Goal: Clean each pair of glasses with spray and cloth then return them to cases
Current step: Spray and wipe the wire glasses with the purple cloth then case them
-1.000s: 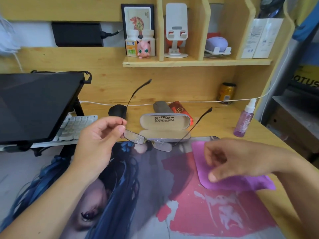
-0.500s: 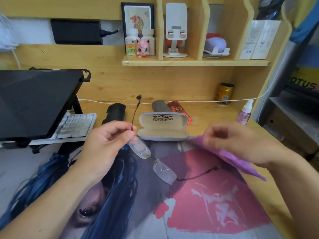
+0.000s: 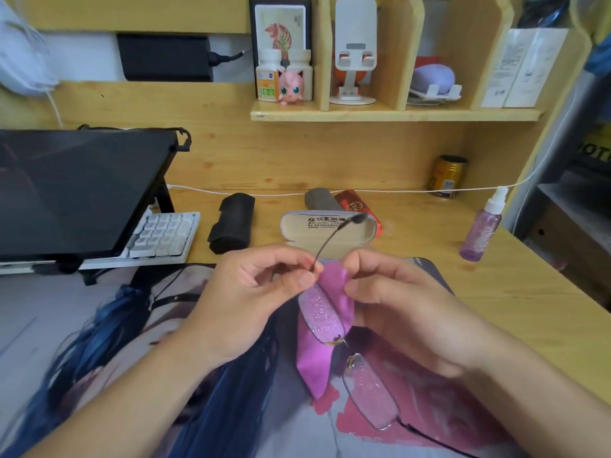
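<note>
I see my left hand (image 3: 264,289) pinching the glasses (image 3: 344,345) at the hinge end of the upper lens, thumb and forefinger curled on the frame. The glasses are held above the desk mat (image 3: 413,424) near the front edge of the desk (image 3: 529,292). Their long axis runs diagonally: the gripped lens lies toward the desk's rear, the free lens toward the front right. One temple arm rises from my pinch toward the rear and ends in front of the open glasses case (image 3: 327,231); the other trails off toward the front right corner. Both lenses carry fine droplets.

My right hand (image 3: 406,309) grips the purple cloth (image 3: 327,312), fingers curled on its upper edge just beside my left fingertips. The cloth hangs behind the upper lens, touching it.

The open case lies mid-desk, directly behind my hands, long axis parallel to the front edge. The spray bottle (image 3: 482,229) stands upright near the right edge, well apart. A black case (image 3: 233,223) lies left of the open one, a keyboard (image 3: 162,236) further left. Bare desk shows between case and bottle.
</note>
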